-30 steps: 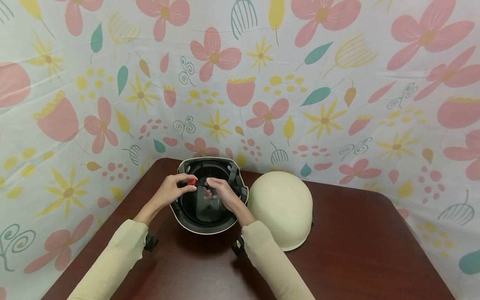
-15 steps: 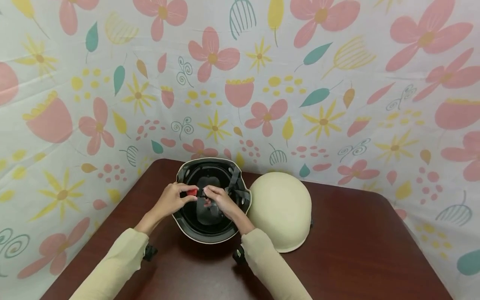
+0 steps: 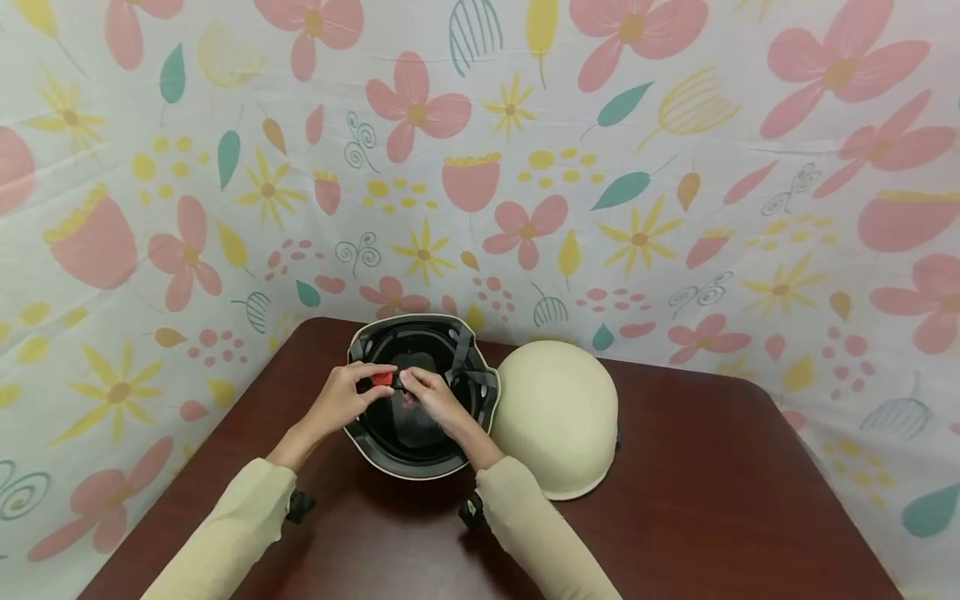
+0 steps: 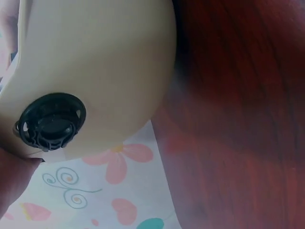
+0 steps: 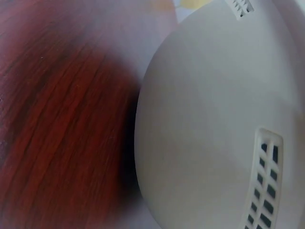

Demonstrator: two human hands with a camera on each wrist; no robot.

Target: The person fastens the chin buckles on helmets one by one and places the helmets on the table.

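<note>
In the head view a cream helmet (image 3: pixel 438 477) lies upturned on the table, its black lining and straps (image 3: pixel 462 350) showing. Over its opening my left hand (image 3: pixel 339 402) pinches a red strap-buckle piece (image 3: pixel 382 379) between thumb and fingers. Close beside it, my right hand (image 3: pixel 441 403) pinches a black strap-buckle piece (image 3: pixel 400 381). The two pieces meet or nearly meet; I cannot tell whether they are joined. The left wrist view has the helmet's outer shell (image 4: pixel 109 57) with a round black fitting (image 4: pixel 52 121). Vent slots (image 5: pixel 267 186) mark the shell in the right wrist view.
A second cream helmet (image 3: pixel 558 417) sits dome-up against the right side of the upturned one. Both stand on a dark reddish-brown wooden table (image 3: pixel 712 483). Behind it hangs a flower-patterned cloth (image 3: pixel 637 167).
My hands have come closer together, bringing the red and black buckle pieces toward each other. The upturned helmet has tipped slightly, and the head view has shifted a little.
</note>
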